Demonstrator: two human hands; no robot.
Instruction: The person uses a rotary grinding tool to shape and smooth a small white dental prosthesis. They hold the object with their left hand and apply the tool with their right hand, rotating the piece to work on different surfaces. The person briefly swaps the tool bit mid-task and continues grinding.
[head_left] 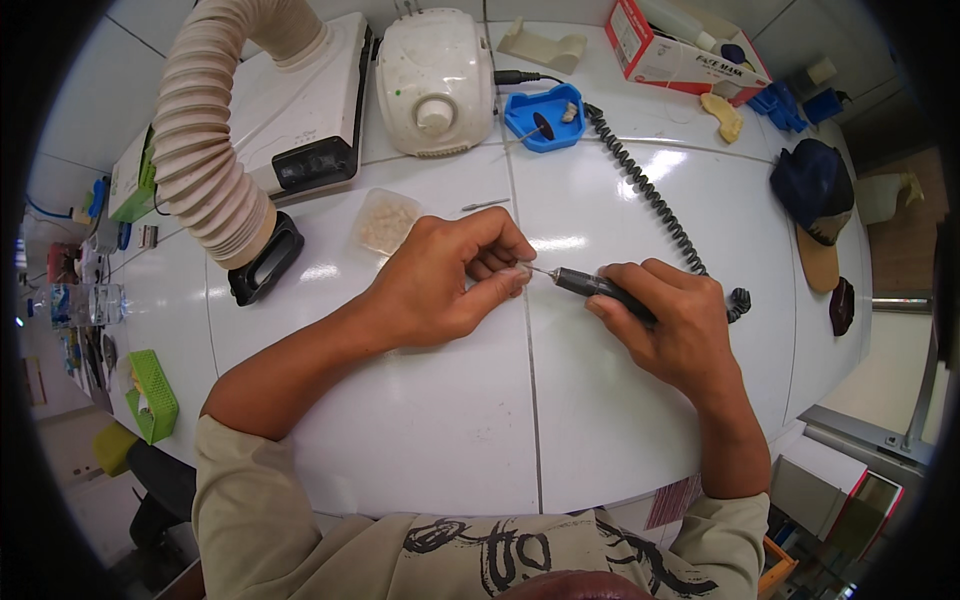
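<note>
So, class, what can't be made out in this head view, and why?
In the head view:
- What, if anything, the left hand pinches: hidden by its fingers, too small.
- The handpiece's rear end: behind the right hand.
- The hose's top bend: cut off by the upper edge.
- The tub's pieces: blurred, too small.

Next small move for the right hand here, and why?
I'd probably have the right hand ease the handpiece back slightly: its bit points at the fingertips of the left hand, very close, and any piece between them is too small to make out.
</note>
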